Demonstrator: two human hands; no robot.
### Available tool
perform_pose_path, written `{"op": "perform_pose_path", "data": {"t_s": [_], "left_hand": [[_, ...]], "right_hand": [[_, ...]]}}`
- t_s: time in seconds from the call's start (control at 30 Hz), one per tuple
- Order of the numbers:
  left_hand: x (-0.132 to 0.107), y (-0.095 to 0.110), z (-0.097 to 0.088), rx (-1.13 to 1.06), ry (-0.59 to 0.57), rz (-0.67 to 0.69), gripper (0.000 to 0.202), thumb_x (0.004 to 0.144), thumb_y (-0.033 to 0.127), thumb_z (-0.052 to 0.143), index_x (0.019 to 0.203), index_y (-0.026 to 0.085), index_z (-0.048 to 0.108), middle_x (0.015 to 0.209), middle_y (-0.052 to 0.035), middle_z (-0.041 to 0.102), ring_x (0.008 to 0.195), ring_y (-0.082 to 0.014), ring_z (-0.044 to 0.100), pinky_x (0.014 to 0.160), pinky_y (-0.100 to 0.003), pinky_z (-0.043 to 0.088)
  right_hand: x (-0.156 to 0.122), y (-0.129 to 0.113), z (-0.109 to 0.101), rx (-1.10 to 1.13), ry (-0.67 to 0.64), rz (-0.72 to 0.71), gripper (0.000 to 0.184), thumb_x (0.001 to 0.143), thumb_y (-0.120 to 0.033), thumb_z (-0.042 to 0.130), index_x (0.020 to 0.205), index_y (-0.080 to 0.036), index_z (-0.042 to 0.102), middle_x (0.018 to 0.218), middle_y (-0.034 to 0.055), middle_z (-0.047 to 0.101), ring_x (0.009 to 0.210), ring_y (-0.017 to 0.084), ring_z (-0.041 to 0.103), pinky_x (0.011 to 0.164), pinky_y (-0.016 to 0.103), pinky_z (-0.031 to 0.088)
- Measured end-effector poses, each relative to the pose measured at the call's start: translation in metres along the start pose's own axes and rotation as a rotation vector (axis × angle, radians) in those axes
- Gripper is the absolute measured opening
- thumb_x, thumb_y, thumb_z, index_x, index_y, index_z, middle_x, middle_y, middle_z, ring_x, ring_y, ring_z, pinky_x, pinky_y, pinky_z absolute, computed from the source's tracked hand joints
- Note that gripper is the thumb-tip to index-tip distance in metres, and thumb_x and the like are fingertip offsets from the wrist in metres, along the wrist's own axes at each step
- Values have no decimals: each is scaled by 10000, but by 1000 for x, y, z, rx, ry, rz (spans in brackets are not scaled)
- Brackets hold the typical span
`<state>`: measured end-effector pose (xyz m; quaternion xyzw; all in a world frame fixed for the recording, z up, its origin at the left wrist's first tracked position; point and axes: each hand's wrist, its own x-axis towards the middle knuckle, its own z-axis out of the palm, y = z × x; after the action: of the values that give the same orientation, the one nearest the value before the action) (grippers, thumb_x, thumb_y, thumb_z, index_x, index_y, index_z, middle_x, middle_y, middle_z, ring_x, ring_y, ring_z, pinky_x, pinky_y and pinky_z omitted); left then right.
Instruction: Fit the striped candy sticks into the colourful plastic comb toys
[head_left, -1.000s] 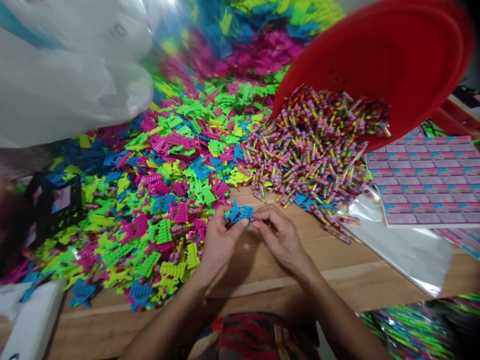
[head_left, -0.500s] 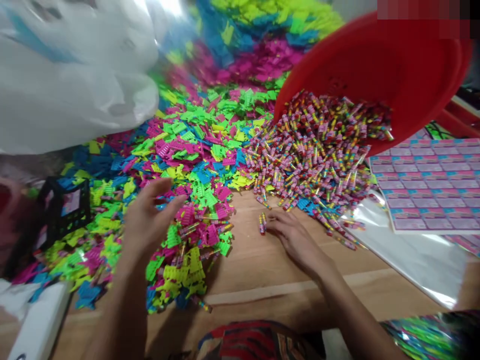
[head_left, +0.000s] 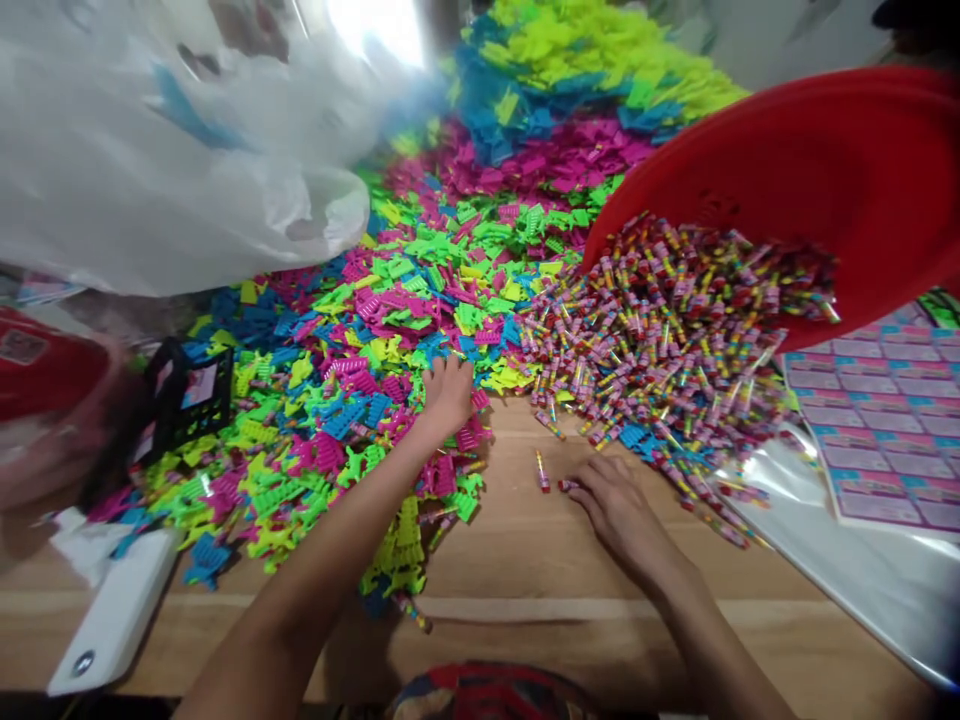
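A wide heap of neon plastic comb-like pieces (head_left: 352,400) in green, pink, blue and yellow covers the wooden table (head_left: 525,560). My left hand (head_left: 448,393) reaches into its near edge, fingers curled down among pink and yellow pieces; what they grip is hidden. A pile of small striped candy tubes (head_left: 660,340) spills from a tilted red basin (head_left: 810,170). My right hand (head_left: 619,510) rests on the table, fingertips pinched together on one small candy tube (head_left: 568,485). Another loose tube (head_left: 541,470) lies just to its left.
A large white plastic bag (head_left: 172,150) bulges at the upper left. A black crate (head_left: 187,400) sits in the heap at left, a white device (head_left: 112,620) at the near left edge. Sticker sheets (head_left: 885,430) and clear plastic film (head_left: 847,560) lie at right.
A second ago both hands held a blue piece together. The left hand swung out left, then reached forward into the heap. The right hand dropped to the table beside loose tubes.
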<state>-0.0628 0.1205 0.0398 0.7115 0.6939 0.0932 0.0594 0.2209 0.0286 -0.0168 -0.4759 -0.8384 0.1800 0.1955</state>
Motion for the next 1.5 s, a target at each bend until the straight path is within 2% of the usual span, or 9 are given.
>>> {"op": "perform_pose_path", "data": {"t_s": [0.2,0.4,0.53,0.73,0.9,1.03,1.13,1.33,1.5], "left_hand": [[-20,8,-8,-178,-22,43,74,857,178,600,930,182,585,815,-47,622,836,-230,575,713,-317,386],[-52,34,-6,-1111,-187,-30,164,805,258,676,873,183,547,721,32,567,620,-122,505,588,-231,370],[-70,46,-2,-1297,-200,-46,186,844,309,666,912,195,537,798,22,604,638,-114,555,583,-217,405],[-82,55,10,-1450,-267,-146,290,841,420,690,916,194,525,730,25,607,559,-112,568,500,-213,404],[-87,64,9,-1756,-244,-346,437,641,371,890,836,174,552,783,20,642,694,-105,606,693,-245,516],[-91,67,4,-1936,-321,-400,434,654,439,885,799,157,589,840,-7,636,790,-121,607,766,-283,533],[-92,67,2,-1938,-265,-463,462,575,357,934,832,159,605,855,-9,639,815,-116,603,773,-255,505],[-90,67,-1,-1800,-132,-484,710,522,176,892,1149,230,563,1210,-66,624,1244,-214,541,888,-267,492],[-94,69,3,-1822,-151,-413,630,562,217,866,1129,220,591,1302,-79,597,1138,-217,614,878,-303,508]], "right_hand": [[11,-22,2,455,138,199,131,998,-319,518,1003,-216,598,944,59,660,878,227,619,789,368,478],[28,-50,8,948,207,306,302,993,-379,524,1263,-251,569,935,14,638,729,144,627,648,269,507],[32,-59,7,1041,260,331,291,949,-389,599,1203,-246,607,959,29,668,764,158,633,619,255,518],[29,-59,7,879,343,234,220,974,-367,586,1167,-273,638,1106,43,665,1038,206,632,940,354,502],[28,-61,8,715,397,236,192,977,-346,584,1141,-272,649,1069,50,666,1000,220,632,893,370,511],[29,-67,2,617,396,70,183,982,-244,561,1127,-269,668,1060,53,655,1021,217,625,904,366,509],[29,-70,0,591,385,-20,212,978,-198,545,1127,-271,677,1062,61,630,1035,216,614,905,366,515],[27,-72,8,795,350,208,273,960,-302,602,1231,-275,618,1121,68,647,1066,219,619,941,373,522],[29,-78,7,1058,258,300,217,922,-379,659,1081,-231,654,1099,53,702,1000,199,659,908,336,542]]}}
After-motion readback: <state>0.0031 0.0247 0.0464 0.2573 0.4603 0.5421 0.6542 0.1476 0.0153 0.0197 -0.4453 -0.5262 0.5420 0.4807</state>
